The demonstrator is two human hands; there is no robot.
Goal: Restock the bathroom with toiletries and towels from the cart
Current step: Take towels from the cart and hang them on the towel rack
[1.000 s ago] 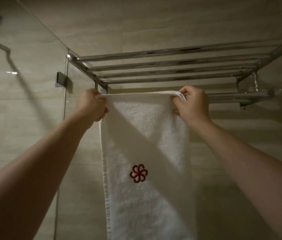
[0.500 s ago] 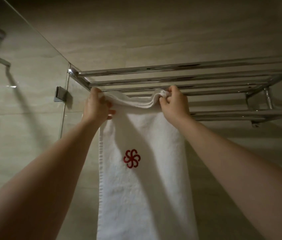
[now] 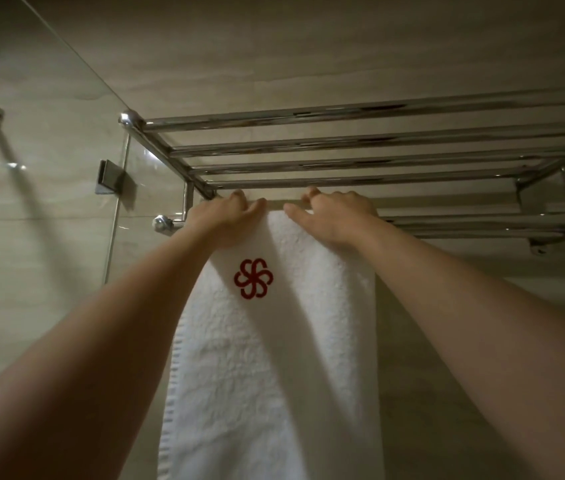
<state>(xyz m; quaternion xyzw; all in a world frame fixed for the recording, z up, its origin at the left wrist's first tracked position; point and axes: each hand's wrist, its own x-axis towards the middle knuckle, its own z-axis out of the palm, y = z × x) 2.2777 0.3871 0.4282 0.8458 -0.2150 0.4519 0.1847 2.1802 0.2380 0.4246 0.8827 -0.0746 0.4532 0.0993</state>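
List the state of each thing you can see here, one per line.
Towel: hanging over the lower rail, red logo facing out.
Left hand: fingers curled over the towel's top edge.
Right hand: resting on the towel's top, fingers spread.
Rack: upper bars bare.
Lower rail: bare to the right of the towel.

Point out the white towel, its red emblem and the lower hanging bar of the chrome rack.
white towel (image 3: 274, 375): head view, on the hanging front face.
red emblem (image 3: 253, 278): head view, on the centre of the embroidered flower.
lower hanging bar (image 3: 481, 221): head view, on the bare stretch right of the hands.
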